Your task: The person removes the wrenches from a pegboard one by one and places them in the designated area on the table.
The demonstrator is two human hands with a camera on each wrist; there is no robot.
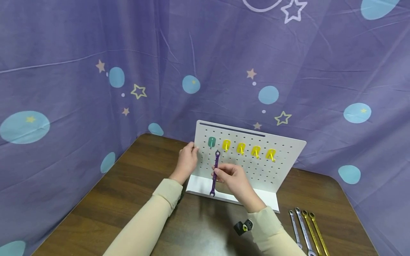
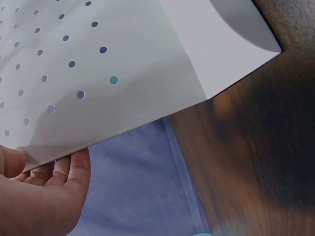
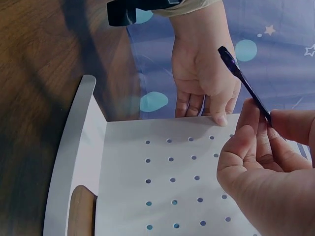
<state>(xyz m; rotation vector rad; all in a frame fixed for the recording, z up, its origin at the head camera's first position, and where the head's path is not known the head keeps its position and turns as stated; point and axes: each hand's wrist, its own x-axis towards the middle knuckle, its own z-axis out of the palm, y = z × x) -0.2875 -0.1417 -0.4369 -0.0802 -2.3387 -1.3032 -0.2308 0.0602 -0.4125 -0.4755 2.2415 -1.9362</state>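
Note:
A purple combination wrench (image 1: 214, 177) is pinched at its middle between the thumb and fingers of my right hand (image 1: 233, 177). It stands nearly upright in front of the white pegboard (image 1: 256, 174), its ring end just under the green hook (image 1: 211, 142). My left hand (image 1: 188, 158) grips the pegboard's left edge. In the left wrist view the thumb lies on the front face and the fingers (image 2: 78, 169) reach behind the edge. Right of the green hook, several yellow hooks (image 1: 241, 148) sit in a row with nothing hanging on them.
On the table (image 1: 105, 202) at the front right lie two silver wrenches (image 1: 302, 227) and two gold wrenches (image 1: 315, 227), side by side. A purple curtain (image 1: 217, 53) with stars and blue ovals hangs behind and to the left. The pegboard's base has a cut-out at the front.

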